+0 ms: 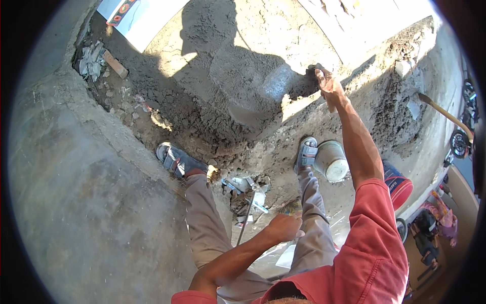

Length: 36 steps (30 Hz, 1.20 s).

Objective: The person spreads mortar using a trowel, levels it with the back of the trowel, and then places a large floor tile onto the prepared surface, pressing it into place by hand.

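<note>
My right hand (pixel 330 87) reaches forward to the far right edge of a bed of wet grey mortar (pixel 228 81). Its fingers are closed around something dark, mostly hidden by the hand and shadow, which I cannot make out. Just left of it the mortar has a smooth, shiny patch and a dark hollow. My left hand (pixel 284 228) is held in a loose fist in front of my right leg, with nothing seen sticking out of it. Both feet, in grey sandals (pixel 307 152), stand at the mortar's near edge.
A mortar-stained bucket (pixel 331 161) stands beside my right foot, with a dark blue and red container (pixel 397 185) behind it. A wooden handle (pixel 445 116) leans at the right. Rubble and a brick piece (pixel 115 64) lie far left. People (pixel 430 228) are at the lower right.
</note>
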{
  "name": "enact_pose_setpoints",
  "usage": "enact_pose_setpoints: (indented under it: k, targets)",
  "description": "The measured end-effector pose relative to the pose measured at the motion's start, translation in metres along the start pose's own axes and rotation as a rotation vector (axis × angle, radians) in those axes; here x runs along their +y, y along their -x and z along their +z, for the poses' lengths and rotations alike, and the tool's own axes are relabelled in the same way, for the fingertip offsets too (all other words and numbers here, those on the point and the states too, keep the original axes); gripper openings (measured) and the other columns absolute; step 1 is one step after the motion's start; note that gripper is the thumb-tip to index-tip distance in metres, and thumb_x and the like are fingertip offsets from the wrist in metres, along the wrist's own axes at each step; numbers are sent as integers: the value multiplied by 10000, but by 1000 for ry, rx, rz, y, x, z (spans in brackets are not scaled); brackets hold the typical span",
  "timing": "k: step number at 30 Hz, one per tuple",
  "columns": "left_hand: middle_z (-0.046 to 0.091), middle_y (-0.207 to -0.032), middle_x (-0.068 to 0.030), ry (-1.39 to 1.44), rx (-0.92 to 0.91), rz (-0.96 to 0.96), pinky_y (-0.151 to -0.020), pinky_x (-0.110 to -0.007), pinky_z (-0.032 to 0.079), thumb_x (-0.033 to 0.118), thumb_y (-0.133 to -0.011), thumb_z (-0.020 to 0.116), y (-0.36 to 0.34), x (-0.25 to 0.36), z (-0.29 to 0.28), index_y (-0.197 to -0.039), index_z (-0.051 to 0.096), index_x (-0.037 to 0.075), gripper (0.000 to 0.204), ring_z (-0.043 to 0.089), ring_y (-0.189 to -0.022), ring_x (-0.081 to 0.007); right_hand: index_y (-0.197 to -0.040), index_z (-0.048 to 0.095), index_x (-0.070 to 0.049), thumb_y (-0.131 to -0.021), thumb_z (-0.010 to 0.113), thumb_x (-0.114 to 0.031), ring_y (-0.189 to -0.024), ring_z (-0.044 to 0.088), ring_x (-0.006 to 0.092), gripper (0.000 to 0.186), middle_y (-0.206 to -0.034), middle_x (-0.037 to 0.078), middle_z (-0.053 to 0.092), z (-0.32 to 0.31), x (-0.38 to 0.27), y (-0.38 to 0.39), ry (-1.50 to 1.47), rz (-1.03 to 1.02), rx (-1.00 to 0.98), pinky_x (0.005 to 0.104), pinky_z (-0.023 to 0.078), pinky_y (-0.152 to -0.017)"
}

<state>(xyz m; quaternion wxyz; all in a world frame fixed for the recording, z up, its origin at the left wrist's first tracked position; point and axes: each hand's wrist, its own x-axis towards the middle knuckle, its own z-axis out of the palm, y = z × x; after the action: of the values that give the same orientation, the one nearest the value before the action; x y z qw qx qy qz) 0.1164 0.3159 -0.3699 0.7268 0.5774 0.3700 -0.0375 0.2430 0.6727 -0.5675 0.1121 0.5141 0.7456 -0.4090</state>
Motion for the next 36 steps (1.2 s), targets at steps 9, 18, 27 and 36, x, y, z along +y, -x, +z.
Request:
enact_pose_setpoints:
  k: [9, 18, 27, 36]
  targets:
    - [669, -871, -201, 67, 57, -48, -732, -454, 505, 393, -790, 639, 7, 5, -9, -867, 670, 7, 395, 657, -810, -353, -992, 498, -18, -965, 421, -403, -740, 592, 471, 394, -749, 292, 595, 69, -70, 51, -96, 39, 31, 509, 442, -656]
    - [655, -901, -207, 66, 21, 27, -746, -470, 487, 395, -813, 630, 10, 8, -2, -895, 623, -8, 411, 643, -842, -373, -975, 497, -12, -944, 464, -323, -770, 597, 492, 314, -762, 316, 602, 118, -90, 64, 95, -158, -167, 532, 463, -625]
    - [654, -835, -174, 24, 109, 95, -705, -447, 492, 417, -789, 648, 2, 10, 19, -869, 623, 11, 414, 663, -783, -320, -921, 485, -31, -947, 445, -350, -757, 570, 524, 322, -738, 313, 596, 195, -150, 67, 27, -103, -122, 575, 439, -671]
    - [655, -847, -171, -15, 213, 55, -712, -443, 493, 446, -761, 669, 6, 6, 14, -919, 626, 18, 459, 662, -796, -318, -928, 544, 6, -930, 502, -289, -769, 584, 481, 298, -793, 267, 606, 143, -149, 95, -100, -274, -198, 510, 448, -649]
